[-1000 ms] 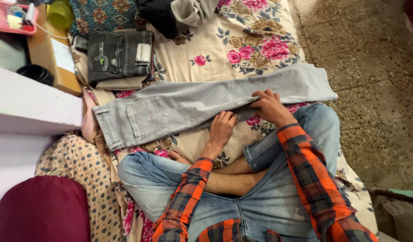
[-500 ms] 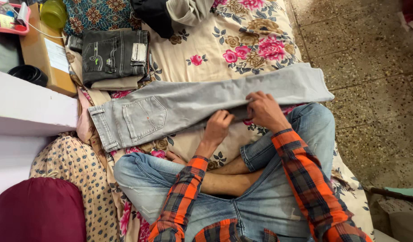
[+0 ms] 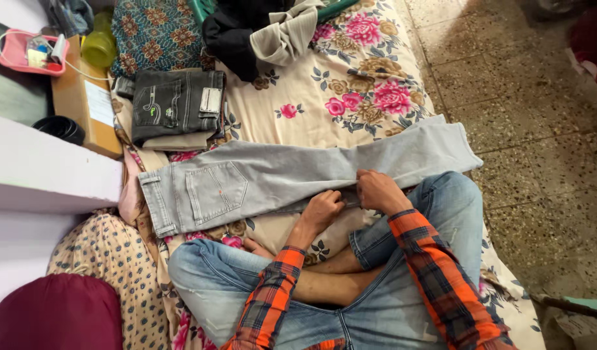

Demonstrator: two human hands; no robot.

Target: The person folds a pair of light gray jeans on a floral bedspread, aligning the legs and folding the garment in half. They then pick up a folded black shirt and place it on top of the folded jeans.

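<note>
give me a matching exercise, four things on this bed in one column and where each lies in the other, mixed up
Things:
1. light grey jeans
2. dark folded jeans
3. maroon cushion
4. yellow-green bottle

Places:
a. bottom left corner
b. top left, by the pink tray
c. stretched across the floral sheet, under both hands
d. on a folded stack, left of the sheet's middle

Pairs: 1-c, 2-d, 3-a, 4-b

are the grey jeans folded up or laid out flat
Laid out long: the grey jeans stretch across the bedsheet, one leg stacked on the other, back pocket up. Both hands grip the near edge.
</note>
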